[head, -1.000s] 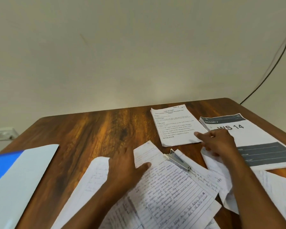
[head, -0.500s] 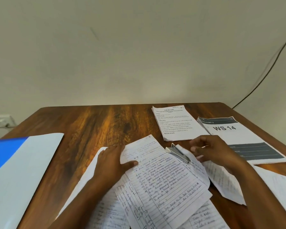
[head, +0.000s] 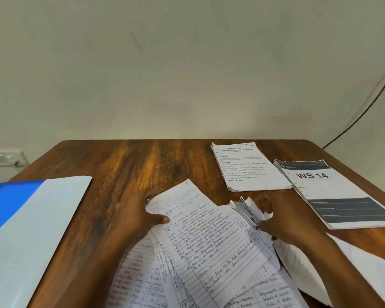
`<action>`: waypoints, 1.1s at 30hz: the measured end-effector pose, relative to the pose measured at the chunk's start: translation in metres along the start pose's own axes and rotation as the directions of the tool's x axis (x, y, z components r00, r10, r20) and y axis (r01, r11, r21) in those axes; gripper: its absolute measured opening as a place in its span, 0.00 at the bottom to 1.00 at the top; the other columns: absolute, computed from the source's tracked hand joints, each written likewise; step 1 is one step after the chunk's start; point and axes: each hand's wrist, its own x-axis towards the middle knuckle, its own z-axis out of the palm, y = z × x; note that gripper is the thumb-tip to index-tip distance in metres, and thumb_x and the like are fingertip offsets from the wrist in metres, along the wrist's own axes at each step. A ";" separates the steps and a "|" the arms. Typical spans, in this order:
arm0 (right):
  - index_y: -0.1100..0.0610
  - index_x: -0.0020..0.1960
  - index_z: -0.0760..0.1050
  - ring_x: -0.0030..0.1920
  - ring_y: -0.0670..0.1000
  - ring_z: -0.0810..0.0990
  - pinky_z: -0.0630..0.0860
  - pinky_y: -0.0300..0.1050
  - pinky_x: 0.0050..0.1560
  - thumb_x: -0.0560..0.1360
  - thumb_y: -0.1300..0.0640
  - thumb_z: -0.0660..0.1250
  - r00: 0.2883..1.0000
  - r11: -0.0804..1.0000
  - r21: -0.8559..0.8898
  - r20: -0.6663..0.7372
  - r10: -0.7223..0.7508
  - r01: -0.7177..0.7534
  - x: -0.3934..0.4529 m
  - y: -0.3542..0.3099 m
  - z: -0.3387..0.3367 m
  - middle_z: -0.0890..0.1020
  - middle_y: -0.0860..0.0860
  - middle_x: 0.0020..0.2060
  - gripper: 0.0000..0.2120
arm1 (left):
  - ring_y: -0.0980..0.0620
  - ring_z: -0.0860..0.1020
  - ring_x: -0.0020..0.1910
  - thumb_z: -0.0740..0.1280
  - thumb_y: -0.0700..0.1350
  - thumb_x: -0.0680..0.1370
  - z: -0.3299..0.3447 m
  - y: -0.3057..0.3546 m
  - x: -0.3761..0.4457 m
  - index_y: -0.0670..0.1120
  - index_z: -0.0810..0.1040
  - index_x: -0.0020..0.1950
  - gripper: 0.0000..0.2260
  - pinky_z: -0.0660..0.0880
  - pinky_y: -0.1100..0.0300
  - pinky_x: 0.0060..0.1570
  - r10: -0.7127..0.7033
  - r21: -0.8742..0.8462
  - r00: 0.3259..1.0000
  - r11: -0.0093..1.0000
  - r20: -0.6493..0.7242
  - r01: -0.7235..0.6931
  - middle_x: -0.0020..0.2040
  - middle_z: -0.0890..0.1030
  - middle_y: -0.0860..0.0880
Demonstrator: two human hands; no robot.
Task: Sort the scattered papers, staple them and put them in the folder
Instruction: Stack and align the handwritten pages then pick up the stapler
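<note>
Handwritten lined papers (head: pixel 209 245), overlapping, askew under both hands.

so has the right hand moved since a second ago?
Yes. The right hand came back from the printed sheet toward the person, and now sits at the stapler on the handwritten papers.

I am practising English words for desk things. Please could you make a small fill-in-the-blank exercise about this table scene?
1. The stapler lies on the handwritten papers, beside the ____ hand.
2. The left hand holds the edge of a ____ sheet.
3. The sheet at the far right reads "WS ____".
4. The folder at the left has a ____ part.

Missing words: right; handwritten; 14; blue
</note>
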 end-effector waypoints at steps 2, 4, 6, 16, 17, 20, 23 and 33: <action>0.49 0.53 0.77 0.41 0.47 0.83 0.85 0.44 0.38 0.68 0.59 0.82 1.000 0.998 0.055 -0.018 -0.004 0.005 0.001 -0.010 0.001 0.82 0.45 0.47 0.19 | 0.52 0.75 0.65 0.85 0.55 0.65 -0.002 -0.007 0.006 0.66 0.77 0.57 0.25 0.69 0.37 0.69 -0.016 -0.005 1.000 1.000 0.002 0.016 0.54 0.76 0.65; 0.50 0.55 0.79 0.37 0.48 0.84 0.84 0.43 0.34 0.68 0.63 0.80 1.000 0.993 0.120 -0.020 -0.012 0.014 0.005 -0.019 0.006 0.81 0.44 0.45 0.19 | 0.53 0.76 0.65 0.85 0.54 0.65 -0.004 -0.013 0.012 0.65 0.77 0.57 0.26 0.66 0.36 0.72 -0.018 -0.013 1.000 1.000 -0.006 0.018 0.56 0.78 0.64; 0.50 0.54 0.82 0.37 0.46 0.84 0.84 0.42 0.36 0.68 0.63 0.80 0.998 0.986 0.159 -0.037 -0.048 0.054 0.012 -0.028 0.013 0.81 0.43 0.44 0.17 | 0.52 0.77 0.64 0.85 0.56 0.65 -0.006 -0.016 0.015 0.62 0.78 0.60 0.27 0.67 0.35 0.72 -0.019 -0.002 0.999 1.000 -0.033 0.019 0.58 0.79 0.62; 0.60 0.44 0.84 0.31 0.57 0.87 0.86 0.59 0.40 0.74 0.70 0.74 0.998 0.709 0.703 0.066 0.016 -0.058 0.046 -0.066 0.059 0.87 0.55 0.36 0.06 | 0.52 0.77 0.64 0.77 0.68 0.68 0.003 0.006 -0.001 0.58 0.79 0.64 0.29 0.71 0.50 0.65 0.043 0.040 0.981 0.999 -0.188 -0.036 0.66 0.80 0.55; 0.61 0.45 0.84 0.32 0.57 0.87 0.86 0.59 0.42 0.74 0.70 0.74 0.996 0.683 0.727 0.087 0.013 -0.073 0.048 -0.067 0.061 0.87 0.56 0.37 0.05 | 0.58 0.78 0.60 0.76 0.70 0.65 0.001 0.021 -0.010 0.58 0.81 0.63 0.30 0.73 0.57 0.58 0.082 -0.052 0.991 0.995 -0.103 -0.088 0.62 0.81 0.59; 0.62 0.47 0.84 0.34 0.58 0.87 0.86 0.58 0.45 0.74 0.70 0.74 0.994 0.617 0.784 0.109 -0.016 -0.076 0.047 -0.070 0.063 0.88 0.57 0.39 0.05 | 0.62 0.82 0.51 0.77 0.73 0.61 0.009 0.055 -0.031 0.58 0.84 0.59 0.32 0.76 0.64 0.48 0.228 -0.198 0.946 0.963 0.233 -0.183 0.50 0.85 0.61; 0.62 0.49 0.84 0.36 0.59 0.87 0.86 0.53 0.44 0.76 0.69 0.73 0.987 0.579 0.813 0.139 -0.081 -0.067 0.045 -0.071 0.059 0.88 0.58 0.39 0.05 | 0.58 0.83 0.42 0.80 0.65 0.69 0.033 0.066 -0.040 0.55 0.85 0.51 0.18 0.78 0.58 0.43 0.324 -0.217 0.917 0.936 0.233 -0.276 0.43 0.86 0.56; 0.44 0.50 0.84 0.44 0.46 0.84 0.80 0.42 0.46 0.72 0.51 0.80 0.991 0.824 0.558 -0.130 -0.027 0.096 0.075 -0.025 0.033 0.84 0.37 0.47 0.08 | 0.44 0.88 0.53 0.68 0.43 0.83 0.023 0.048 -0.022 0.43 0.86 0.60 0.09 0.83 0.57 0.45 0.068 -0.691 0.985 0.720 0.161 0.063 0.55 0.89 0.46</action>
